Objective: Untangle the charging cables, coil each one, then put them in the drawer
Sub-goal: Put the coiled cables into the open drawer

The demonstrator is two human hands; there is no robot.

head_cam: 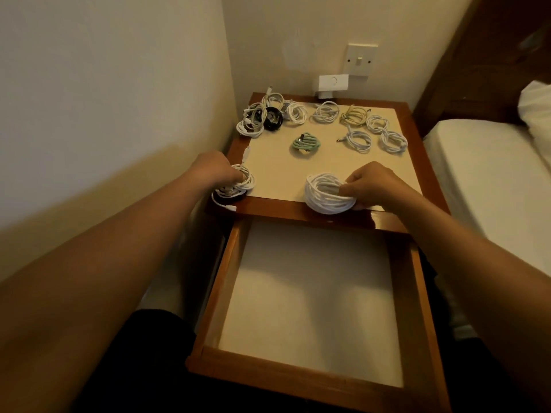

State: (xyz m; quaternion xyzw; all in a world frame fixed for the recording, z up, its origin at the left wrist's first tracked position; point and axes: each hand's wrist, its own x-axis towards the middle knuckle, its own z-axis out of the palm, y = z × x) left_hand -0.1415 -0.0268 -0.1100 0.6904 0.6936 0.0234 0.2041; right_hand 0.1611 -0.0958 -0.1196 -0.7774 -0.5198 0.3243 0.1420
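Observation:
My left hand (pixel 219 169) grips a small white coiled cable (pixel 235 190) at the near left corner of the bedside table (pixel 277 171). My right hand (pixel 368 183) pinches a thick white coiled cable (pixel 323 196) at the table's front edge. A green coil (pixel 305 143) lies mid-table. Several white coils (pixel 359 140) and a yellowish coil (pixel 354 114) sit at the back right. A black coil (pixel 272 117) lies among white ones at the back left. Below the table front, the drawer (pixel 310 296) stands pulled out with nothing in it.
A wall runs close along the table's left side. A light switch (pixel 360 59) and a white plug-in device (pixel 332 84) are on the back wall. A bed (pixel 489 180) with white sheets borders the right side.

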